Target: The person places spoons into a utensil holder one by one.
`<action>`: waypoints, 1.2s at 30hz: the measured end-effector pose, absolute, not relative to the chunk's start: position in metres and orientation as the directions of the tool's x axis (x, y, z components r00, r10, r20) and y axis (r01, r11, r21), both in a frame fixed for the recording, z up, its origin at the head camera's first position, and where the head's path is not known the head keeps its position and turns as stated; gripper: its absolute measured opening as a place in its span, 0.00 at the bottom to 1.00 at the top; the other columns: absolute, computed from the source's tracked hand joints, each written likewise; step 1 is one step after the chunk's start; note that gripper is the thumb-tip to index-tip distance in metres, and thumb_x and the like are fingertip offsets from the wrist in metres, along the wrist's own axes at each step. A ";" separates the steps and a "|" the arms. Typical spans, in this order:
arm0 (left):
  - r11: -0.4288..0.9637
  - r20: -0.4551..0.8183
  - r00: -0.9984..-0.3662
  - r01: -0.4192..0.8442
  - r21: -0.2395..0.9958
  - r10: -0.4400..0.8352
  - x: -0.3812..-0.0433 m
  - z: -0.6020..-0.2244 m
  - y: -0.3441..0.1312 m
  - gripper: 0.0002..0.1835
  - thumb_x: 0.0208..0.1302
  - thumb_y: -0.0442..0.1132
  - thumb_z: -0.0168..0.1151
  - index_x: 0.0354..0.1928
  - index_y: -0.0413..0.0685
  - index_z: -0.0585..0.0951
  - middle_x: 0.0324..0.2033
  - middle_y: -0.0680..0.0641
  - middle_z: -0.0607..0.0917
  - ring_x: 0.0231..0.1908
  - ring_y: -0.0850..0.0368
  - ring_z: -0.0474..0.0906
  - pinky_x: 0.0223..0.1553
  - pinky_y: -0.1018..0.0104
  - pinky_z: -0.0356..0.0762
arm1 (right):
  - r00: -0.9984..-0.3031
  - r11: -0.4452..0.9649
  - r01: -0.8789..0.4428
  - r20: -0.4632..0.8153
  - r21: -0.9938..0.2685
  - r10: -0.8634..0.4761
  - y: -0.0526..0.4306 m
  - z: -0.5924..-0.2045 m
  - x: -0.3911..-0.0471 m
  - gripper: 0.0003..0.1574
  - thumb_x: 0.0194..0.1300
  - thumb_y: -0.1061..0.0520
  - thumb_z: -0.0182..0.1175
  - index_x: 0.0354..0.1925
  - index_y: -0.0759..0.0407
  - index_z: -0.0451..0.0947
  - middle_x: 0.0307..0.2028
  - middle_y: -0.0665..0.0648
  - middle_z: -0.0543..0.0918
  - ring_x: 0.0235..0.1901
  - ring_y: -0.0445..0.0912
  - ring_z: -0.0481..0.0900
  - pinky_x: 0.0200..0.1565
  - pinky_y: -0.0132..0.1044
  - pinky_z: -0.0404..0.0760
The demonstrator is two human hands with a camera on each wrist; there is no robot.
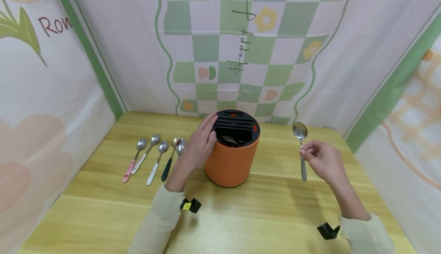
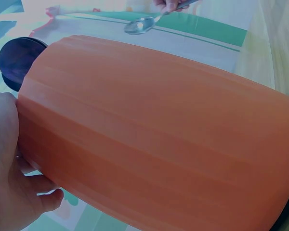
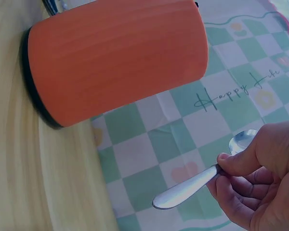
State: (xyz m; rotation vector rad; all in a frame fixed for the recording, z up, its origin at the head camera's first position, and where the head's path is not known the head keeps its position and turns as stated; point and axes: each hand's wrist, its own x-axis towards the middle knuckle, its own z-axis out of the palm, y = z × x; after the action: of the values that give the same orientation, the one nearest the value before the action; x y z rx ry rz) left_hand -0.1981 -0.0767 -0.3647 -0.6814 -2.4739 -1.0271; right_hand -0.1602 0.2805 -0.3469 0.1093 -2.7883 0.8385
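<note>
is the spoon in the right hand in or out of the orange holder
Out: the right hand pinches the spoon beside the orange holder, with a visible gap between them in the head view.

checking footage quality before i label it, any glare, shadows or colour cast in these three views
Head view: pale glare on the near part of the table, soft shadow below the right hand; left wrist view: hazy bluish cast around the orange holder; right wrist view: pale highlight on the handle of the spoon.
</note>
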 end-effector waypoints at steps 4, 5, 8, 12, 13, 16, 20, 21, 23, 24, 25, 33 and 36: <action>0.612 0.513 -0.809 0.567 0.551 0.288 -0.198 -0.365 -0.077 0.29 0.76 0.43 0.35 0.75 0.41 0.62 0.76 0.46 0.60 0.72 0.46 0.64 0.70 0.50 0.67 | -0.964 0.834 -0.157 0.266 -0.529 -0.013 0.274 -0.340 -0.159 0.08 0.68 0.59 0.61 0.35 0.64 0.80 0.28 0.59 0.85 0.25 0.43 0.76 0.23 0.31 0.72; 0.610 0.514 -0.808 0.568 0.552 0.288 -0.198 -0.365 -0.077 0.29 0.76 0.43 0.35 0.75 0.40 0.62 0.76 0.46 0.60 0.72 0.47 0.64 0.70 0.50 0.67 | -0.962 0.833 -0.163 0.273 -0.529 -0.014 0.273 -0.339 -0.159 0.08 0.68 0.59 0.62 0.35 0.64 0.80 0.28 0.59 0.85 0.25 0.43 0.77 0.23 0.31 0.72; 0.607 0.516 -0.807 0.570 0.553 0.288 -0.198 -0.366 -0.076 0.29 0.76 0.43 0.36 0.75 0.41 0.62 0.76 0.46 0.60 0.72 0.47 0.64 0.70 0.50 0.67 | -0.956 0.832 -0.175 0.294 -0.526 -0.014 0.268 -0.335 -0.158 0.07 0.67 0.60 0.62 0.35 0.64 0.81 0.28 0.59 0.85 0.26 0.43 0.78 0.25 0.29 0.73; 0.606 0.519 -0.805 0.573 0.551 0.289 -0.198 -0.366 -0.076 0.29 0.76 0.43 0.36 0.75 0.40 0.61 0.76 0.45 0.60 0.72 0.47 0.64 0.70 0.51 0.67 | -0.946 0.831 -0.190 0.324 -0.522 -0.013 0.260 -0.330 -0.157 0.07 0.66 0.59 0.63 0.34 0.63 0.81 0.28 0.58 0.85 0.27 0.42 0.78 0.28 0.27 0.73; 0.606 0.519 -0.805 0.573 0.552 0.288 -0.198 -0.366 -0.076 0.29 0.76 0.42 0.36 0.75 0.40 0.61 0.76 0.45 0.60 0.72 0.47 0.64 0.70 0.51 0.67 | -0.944 0.829 -0.195 0.331 -0.524 -0.013 0.258 -0.329 -0.157 0.07 0.66 0.59 0.63 0.34 0.63 0.81 0.28 0.58 0.85 0.27 0.41 0.78 0.28 0.26 0.73; 0.605 0.517 -0.806 0.572 0.554 0.288 -0.198 -0.366 -0.076 0.29 0.76 0.42 0.36 0.75 0.40 0.62 0.76 0.45 0.60 0.72 0.46 0.65 0.70 0.50 0.67 | -0.938 0.820 -0.203 0.347 -0.536 -0.006 0.252 -0.327 -0.157 0.06 0.66 0.60 0.64 0.35 0.64 0.81 0.29 0.58 0.85 0.27 0.39 0.78 0.29 0.24 0.75; 0.611 0.508 -0.811 0.565 0.555 0.289 -0.197 -0.366 -0.076 0.29 0.76 0.42 0.35 0.75 0.40 0.62 0.76 0.45 0.60 0.72 0.46 0.65 0.70 0.50 0.68 | -0.937 0.795 -0.203 0.348 -0.572 0.011 0.245 -0.324 -0.157 0.06 0.66 0.61 0.63 0.36 0.65 0.80 0.30 0.60 0.84 0.27 0.38 0.78 0.29 0.22 0.76; 0.612 0.506 -0.812 0.564 0.554 0.289 -0.197 -0.366 -0.076 0.29 0.76 0.42 0.35 0.75 0.40 0.61 0.76 0.45 0.60 0.72 0.46 0.65 0.70 0.50 0.67 | -0.937 0.788 -0.206 0.349 -0.580 0.013 0.243 -0.323 -0.158 0.06 0.66 0.61 0.63 0.36 0.65 0.80 0.30 0.60 0.84 0.27 0.38 0.78 0.29 0.22 0.77; 0.615 0.506 -0.812 0.563 0.552 0.289 -0.197 -0.366 -0.076 0.29 0.76 0.42 0.35 0.75 0.40 0.61 0.76 0.45 0.60 0.72 0.46 0.65 0.70 0.50 0.68 | -0.934 0.778 -0.215 0.357 -0.591 0.013 0.239 -0.321 -0.158 0.07 0.67 0.60 0.63 0.36 0.65 0.80 0.31 0.61 0.85 0.27 0.36 0.78 0.29 0.21 0.77; 0.616 0.507 -0.812 0.564 0.550 0.289 -0.197 -0.366 -0.076 0.29 0.76 0.42 0.35 0.75 0.40 0.61 0.76 0.45 0.60 0.72 0.46 0.65 0.70 0.50 0.67 | -0.932 0.774 -0.221 0.362 -0.594 0.012 0.237 -0.319 -0.158 0.07 0.67 0.60 0.63 0.36 0.65 0.80 0.31 0.61 0.85 0.27 0.35 0.78 0.29 0.21 0.77; 0.617 0.508 -0.811 0.564 0.549 0.289 -0.198 -0.365 -0.076 0.29 0.76 0.42 0.35 0.75 0.40 0.61 0.76 0.45 0.60 0.72 0.46 0.64 0.70 0.50 0.67 | -0.929 0.768 -0.228 0.369 -0.598 0.012 0.235 -0.318 -0.159 0.07 0.67 0.60 0.64 0.36 0.65 0.80 0.31 0.61 0.85 0.27 0.34 0.77 0.29 0.20 0.77; 0.616 0.508 -0.811 0.565 0.549 0.291 -0.199 -0.366 -0.077 0.29 0.76 0.42 0.35 0.75 0.40 0.61 0.76 0.45 0.60 0.72 0.46 0.64 0.70 0.50 0.67 | -0.905 0.737 -0.278 0.425 -0.616 0.014 0.219 -0.307 -0.161 0.08 0.65 0.60 0.65 0.36 0.66 0.81 0.31 0.62 0.84 0.26 0.30 0.76 0.30 0.17 0.75; 0.618 0.510 -0.808 0.568 0.544 0.294 -0.199 -0.366 -0.077 0.29 0.76 0.42 0.35 0.75 0.40 0.61 0.76 0.45 0.60 0.72 0.46 0.64 0.70 0.50 0.67 | -0.900 0.725 -0.294 0.435 -0.622 0.008 0.214 -0.304 -0.162 0.07 0.65 0.61 0.65 0.36 0.66 0.81 0.31 0.62 0.84 0.26 0.30 0.76 0.31 0.17 0.76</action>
State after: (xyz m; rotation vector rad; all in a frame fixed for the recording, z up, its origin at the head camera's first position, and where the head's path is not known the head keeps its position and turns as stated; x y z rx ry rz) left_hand -0.1993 -0.0769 -0.3656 -0.6895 -2.4720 -1.0178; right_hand -0.1622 0.2135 -0.3045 0.2201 -2.5180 1.0072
